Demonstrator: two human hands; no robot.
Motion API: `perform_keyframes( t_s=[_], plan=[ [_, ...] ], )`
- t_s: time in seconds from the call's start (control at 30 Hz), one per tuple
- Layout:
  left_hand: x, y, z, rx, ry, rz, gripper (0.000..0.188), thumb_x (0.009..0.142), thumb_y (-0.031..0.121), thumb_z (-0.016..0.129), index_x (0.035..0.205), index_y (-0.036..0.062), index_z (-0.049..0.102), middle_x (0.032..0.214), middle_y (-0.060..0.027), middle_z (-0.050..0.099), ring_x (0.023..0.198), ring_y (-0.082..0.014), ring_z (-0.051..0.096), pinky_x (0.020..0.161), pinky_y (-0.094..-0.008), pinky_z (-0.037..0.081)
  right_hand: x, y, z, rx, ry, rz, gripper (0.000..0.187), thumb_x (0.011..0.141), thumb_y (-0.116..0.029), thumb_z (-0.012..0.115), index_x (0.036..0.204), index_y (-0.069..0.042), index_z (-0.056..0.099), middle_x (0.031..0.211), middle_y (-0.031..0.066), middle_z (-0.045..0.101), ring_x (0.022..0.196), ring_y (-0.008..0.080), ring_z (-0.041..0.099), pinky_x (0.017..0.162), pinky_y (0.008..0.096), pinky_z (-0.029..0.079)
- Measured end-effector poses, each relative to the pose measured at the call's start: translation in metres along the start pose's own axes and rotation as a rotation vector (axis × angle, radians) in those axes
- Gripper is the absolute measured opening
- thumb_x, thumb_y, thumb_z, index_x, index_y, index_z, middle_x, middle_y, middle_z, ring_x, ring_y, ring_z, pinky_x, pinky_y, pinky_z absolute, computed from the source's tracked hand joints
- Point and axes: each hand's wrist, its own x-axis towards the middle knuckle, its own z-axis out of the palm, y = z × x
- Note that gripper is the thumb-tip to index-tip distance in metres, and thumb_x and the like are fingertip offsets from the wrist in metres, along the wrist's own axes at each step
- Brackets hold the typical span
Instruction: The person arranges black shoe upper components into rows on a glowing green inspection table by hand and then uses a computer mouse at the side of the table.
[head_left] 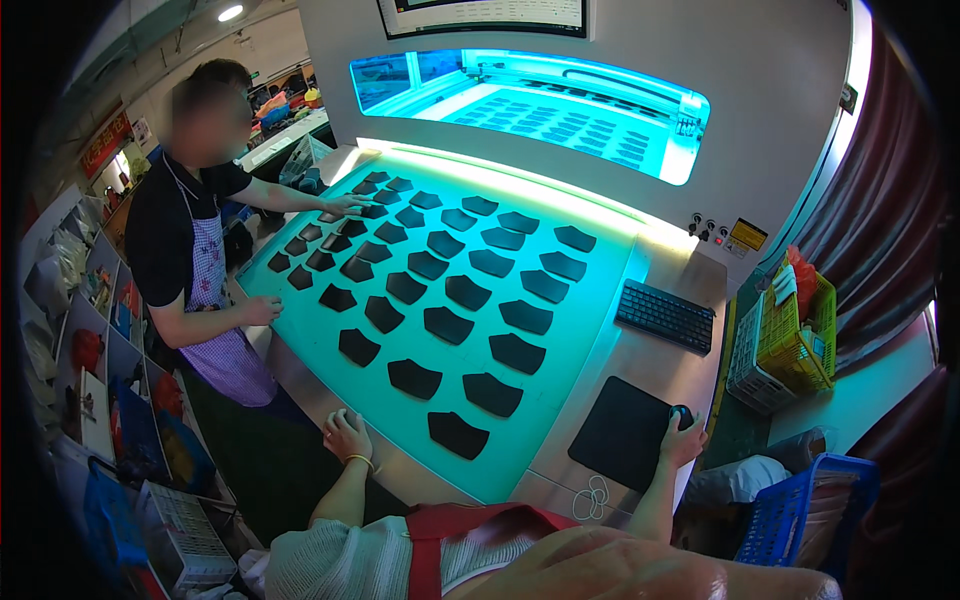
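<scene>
Head view check-in: my right grip (682, 440) is curled over a black mouse (681, 415) at the edge of its dark pad (615, 430), with the keyboard (665, 316) just beyond. My left grip (346, 436) is loosely spread at the near edge of the green bed (535, 425), nothing in it that I can see.

As for progress, the dark pieces (458, 435) ahead of and between my grips are already separate shapes, spread in rows across the bed. So I'd call the shaping done on those, but none are in my grips, so lifting them off looks like the part left. At the far end, well ahead of my left grip, a co-worker (205, 255) has one hand (347, 205) on or just over some pieces; can't tell if any are held. More dark shapes (570, 122) show behind the machine's window, can't judge if they're finished.
</scene>
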Motion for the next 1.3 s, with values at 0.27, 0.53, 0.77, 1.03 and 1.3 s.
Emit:
perform_keyframes(
  t_s=[0.27, 0.53, 0.77, 1.03, 1.3],
  plan=[
    [0.0009, 0.0011, -0.0036, 0.005, -0.014, -0.016, 0.039, 0.089, 0.034, 0.067, 0.120, 0.0159, 0.053, 0.128, -0.0054, 0.050, 0.126, -0.0279, 0.045, 0.102, -0.0503, 0.034, 0.0009, -0.0012, 0.0031, 0.007, 0.011, -0.001, 0.060, 0.086, -0.041, 0.068, 0.134, -0.010, 0.050, 0.123, 0.0145, 0.061, 0.116, 0.0336, 0.056, 0.094, 0.0492, 0.045],
    [0.0024, 0.0048, -0.0035, 0.021, -0.029, -0.030, 0.040, 0.089, 0.036, 0.066, 0.121, 0.0171, 0.052, 0.128, -0.0042, 0.050, 0.125, -0.0267, 0.047, 0.101, -0.0493, 0.035, 0.0015, -0.0004, 0.0053, -0.016, 0.020, -0.003, 0.061, 0.086, -0.040, 0.068, 0.136, -0.011, 0.048, 0.125, 0.0137, 0.060, 0.116, 0.0337, 0.055, 0.094, 0.0492, 0.045],
    [0.0013, 0.0032, -0.0025, 0.023, -0.024, -0.021, 0.040, 0.089, 0.036, 0.066, 0.121, 0.0165, 0.052, 0.127, -0.0050, 0.049, 0.126, -0.0277, 0.046, 0.102, -0.0496, 0.035, 0.0020, 0.0010, 0.0048, -0.003, 0.016, 0.001, 0.062, 0.087, -0.040, 0.068, 0.137, -0.011, 0.047, 0.127, 0.0111, 0.060, 0.116, 0.0328, 0.056, 0.093, 0.0488, 0.045],
    [0.0011, 0.0041, -0.0038, 0.010, -0.019, -0.028, 0.039, 0.089, 0.035, 0.067, 0.120, 0.0166, 0.053, 0.127, -0.0049, 0.050, 0.126, -0.0268, 0.046, 0.102, -0.0496, 0.035, 0.0007, 0.0011, 0.0046, -0.001, 0.060, -0.048, 0.060, 0.087, -0.040, 0.067, 0.135, -0.011, 0.048, 0.127, 0.0107, 0.061, 0.116, 0.0324, 0.056, 0.093, 0.0484, 0.045],
    [0.0013, 0.0034, -0.0029, 0.009, -0.025, -0.029, 0.039, 0.088, 0.035, 0.067, 0.120, 0.0171, 0.053, 0.128, -0.0049, 0.050, 0.126, -0.0268, 0.046, 0.102, -0.0497, 0.035, 0.0001, 0.0006, 0.0041, -0.018, 0.049, -0.026, 0.059, 0.087, -0.041, 0.067, 0.135, -0.012, 0.049, 0.127, 0.0106, 0.061, 0.117, 0.0317, 0.055, 0.092, 0.0482, 0.045]
  ],
)
